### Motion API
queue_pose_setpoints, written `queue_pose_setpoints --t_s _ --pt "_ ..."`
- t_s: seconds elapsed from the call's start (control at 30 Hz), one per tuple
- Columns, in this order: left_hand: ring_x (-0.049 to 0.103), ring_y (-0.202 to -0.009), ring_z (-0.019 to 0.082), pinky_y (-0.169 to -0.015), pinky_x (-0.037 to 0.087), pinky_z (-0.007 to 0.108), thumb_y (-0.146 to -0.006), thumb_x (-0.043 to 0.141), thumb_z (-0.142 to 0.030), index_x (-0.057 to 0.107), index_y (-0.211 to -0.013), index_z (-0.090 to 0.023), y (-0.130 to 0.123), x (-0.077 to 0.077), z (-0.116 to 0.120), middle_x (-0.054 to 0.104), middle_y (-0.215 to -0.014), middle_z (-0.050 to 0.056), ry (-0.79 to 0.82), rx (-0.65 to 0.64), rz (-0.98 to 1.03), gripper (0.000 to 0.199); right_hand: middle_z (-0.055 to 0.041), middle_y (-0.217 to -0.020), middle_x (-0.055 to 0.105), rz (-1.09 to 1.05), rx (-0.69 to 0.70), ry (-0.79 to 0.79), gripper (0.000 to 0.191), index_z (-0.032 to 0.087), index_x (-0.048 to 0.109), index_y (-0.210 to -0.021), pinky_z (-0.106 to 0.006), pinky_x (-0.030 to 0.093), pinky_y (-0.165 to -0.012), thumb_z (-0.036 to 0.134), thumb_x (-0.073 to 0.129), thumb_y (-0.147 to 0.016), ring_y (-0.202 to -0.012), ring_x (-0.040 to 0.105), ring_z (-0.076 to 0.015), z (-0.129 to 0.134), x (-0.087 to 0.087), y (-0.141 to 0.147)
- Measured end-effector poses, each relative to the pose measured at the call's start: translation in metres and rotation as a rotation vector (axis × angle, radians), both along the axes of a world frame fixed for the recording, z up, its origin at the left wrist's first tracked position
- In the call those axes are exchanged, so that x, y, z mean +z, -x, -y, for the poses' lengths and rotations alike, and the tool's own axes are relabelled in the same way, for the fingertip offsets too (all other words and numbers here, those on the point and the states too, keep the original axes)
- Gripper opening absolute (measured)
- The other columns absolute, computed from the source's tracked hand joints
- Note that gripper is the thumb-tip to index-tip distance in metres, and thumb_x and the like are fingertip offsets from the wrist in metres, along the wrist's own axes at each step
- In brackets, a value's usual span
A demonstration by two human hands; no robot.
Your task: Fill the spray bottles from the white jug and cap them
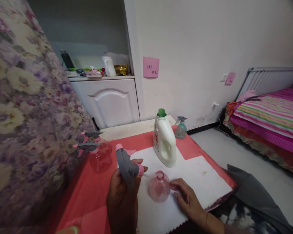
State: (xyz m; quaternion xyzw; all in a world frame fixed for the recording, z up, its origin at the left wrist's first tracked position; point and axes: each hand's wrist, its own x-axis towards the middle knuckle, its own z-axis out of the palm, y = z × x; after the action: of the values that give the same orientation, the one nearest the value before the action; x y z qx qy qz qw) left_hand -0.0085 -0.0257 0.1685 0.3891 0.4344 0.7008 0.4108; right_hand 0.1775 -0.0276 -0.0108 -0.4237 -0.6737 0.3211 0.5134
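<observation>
My left hand (124,191) is wrapped round a grey and pink spray head (128,167), which is off any bottle and lies tilted in the grip. Just right of it, an open-necked pink transparent bottle (159,188) stands upright on the white sheet (195,175). My right hand (188,198) has its fingers apart, the fingertips at the right side of that bottle. Behind the bottle stands a white jug (164,139) with a green piece (161,112) in its open mouth.
Two pink spray bottles (100,157) with heads on stand at the table's left. A green spray bottle (181,130) is at the back right corner. The red cloth (88,195) covers the table. A flowered curtain (34,113) hangs left; a bed (271,113) stands right.
</observation>
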Motion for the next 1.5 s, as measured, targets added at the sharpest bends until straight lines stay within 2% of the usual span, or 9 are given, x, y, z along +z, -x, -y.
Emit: queue_pose_setpoints --t_s 0.1,0.23,0.33,0.43,0.57,0.77,1.0,1.37,1.5 --pt "0.067 -0.092 0.019 -0.082 0.055 0.03 -0.075 0.071 -0.034 0.064 -0.101 -0.019 -0.004 -0.011 -0.007 0.069 -0.107 0.005 0.027 -0.069 -0.079 0.031 -0.0073 -0.104 0.061 0.002 -0.003 0.003 0.023 0.025 0.056 -0.112 -0.036 0.051 -0.085 0.024 0.049 -0.091 -0.097 0.059 -0.023 0.0 0.002 0.0" --pt "0.067 -0.099 0.022 -0.085 0.055 0.031 -0.077 0.068 -0.032 0.063 -0.105 -0.019 -0.012 -0.042 -0.023 0.071 -0.108 0.006 0.084 -0.247 -0.17 0.031 -0.0076 -0.101 0.061 0.012 -0.009 0.008 0.02 0.024 0.056 -0.11 -0.036 0.051 -0.084 0.024 0.049 -0.09 -0.095 0.06 -0.023 0.001 0.008 0.001" --pt "0.067 -0.093 0.022 -0.079 0.055 0.03 -0.077 0.068 -0.032 0.063 -0.103 -0.018 -0.015 -0.066 -0.035 0.072 -0.102 0.007 0.112 -0.348 -0.252 0.029 -0.0078 -0.1 0.061 0.009 -0.016 0.008 0.018 0.024 0.055 -0.107 -0.036 0.052 -0.083 0.025 0.049 -0.091 -0.094 0.06 -0.0232 0.002 0.01 0.001" --pt "0.067 -0.091 0.021 -0.079 0.054 0.03 -0.078 0.068 -0.032 0.064 -0.102 -0.017 -0.014 -0.079 -0.04 0.072 -0.1 0.007 0.122 -0.419 -0.28 0.028 -0.0077 -0.1 0.061 0.008 -0.017 0.003 0.018 0.024 0.056 -0.108 -0.036 0.052 -0.082 0.025 0.048 -0.091 -0.094 0.06 -0.0232 0.001 0.009 0.0" --pt "0.067 -0.096 0.022 -0.085 0.053 0.031 -0.08 0.066 -0.033 0.064 -0.103 -0.017 -0.01 -0.076 -0.039 0.071 -0.105 0.008 0.085 -0.479 -0.354 0.027 -0.007 -0.1 0.061 0.004 -0.007 0.001 0.02 0.024 0.057 -0.109 -0.035 0.051 -0.083 0.025 0.048 -0.091 -0.095 0.059 -0.0226 0.0 0.009 0.0" --pt "0.068 -0.096 0.022 -0.082 0.053 0.032 -0.084 0.059 -0.031 0.061 -0.105 -0.019 -0.008 -0.07 -0.038 0.071 -0.109 0.008 0.043 -0.454 -0.404 0.024 -0.007 -0.1 0.061 0.023 -0.014 0.004 0.021 0.024 0.058 -0.11 -0.035 0.051 -0.083 0.024 0.048 -0.091 -0.094 0.059 -0.0224 0.001 0.01 0.0" --pt "0.065 -0.096 0.021 -0.086 0.049 0.031 -0.083 0.058 -0.024 0.063 -0.106 -0.022 -0.012 -0.075 -0.035 0.071 -0.103 0.004 -0.029 -0.381 -0.713 0.023 -0.0069 -0.1 0.061 0.017 -0.018 0.01 0.022 0.024 0.058 -0.11 -0.036 0.051 -0.083 0.025 0.048 -0.091 -0.094 0.06 -0.0225 0.002 0.009 0.0" --pt "0.067 -0.098 0.022 -0.085 0.051 0.032 -0.083 0.059 -0.029 0.061 -0.103 -0.021 -0.012 -0.094 -0.032 0.072 -0.102 0.005 0.009 -0.33 -0.568 0.021 -0.0069 -0.1 0.062 -0.009 -0.016 0.017 0.021 0.024 0.06 -0.109 -0.036 0.052 -0.082 0.026 0.049 -0.091 -0.093 0.061 -0.0225 0.001 0.005 -0.001" --pt "0.067 -0.097 0.022 -0.086 0.05 0.033 -0.083 0.06 -0.029 0.061 -0.103 -0.021 -0.012 -0.096 -0.032 0.072 -0.101 0.005 -0.018 -0.327 -0.564 0.022 -0.007 -0.101 0.062 -0.083 -0.037 0.045 0.02 0.024 0.06 -0.109 -0.036 0.051 -0.084 0.031 0.051 -0.092 -0.094 0.061 -0.0222 -0.005 0.024 -0.004"
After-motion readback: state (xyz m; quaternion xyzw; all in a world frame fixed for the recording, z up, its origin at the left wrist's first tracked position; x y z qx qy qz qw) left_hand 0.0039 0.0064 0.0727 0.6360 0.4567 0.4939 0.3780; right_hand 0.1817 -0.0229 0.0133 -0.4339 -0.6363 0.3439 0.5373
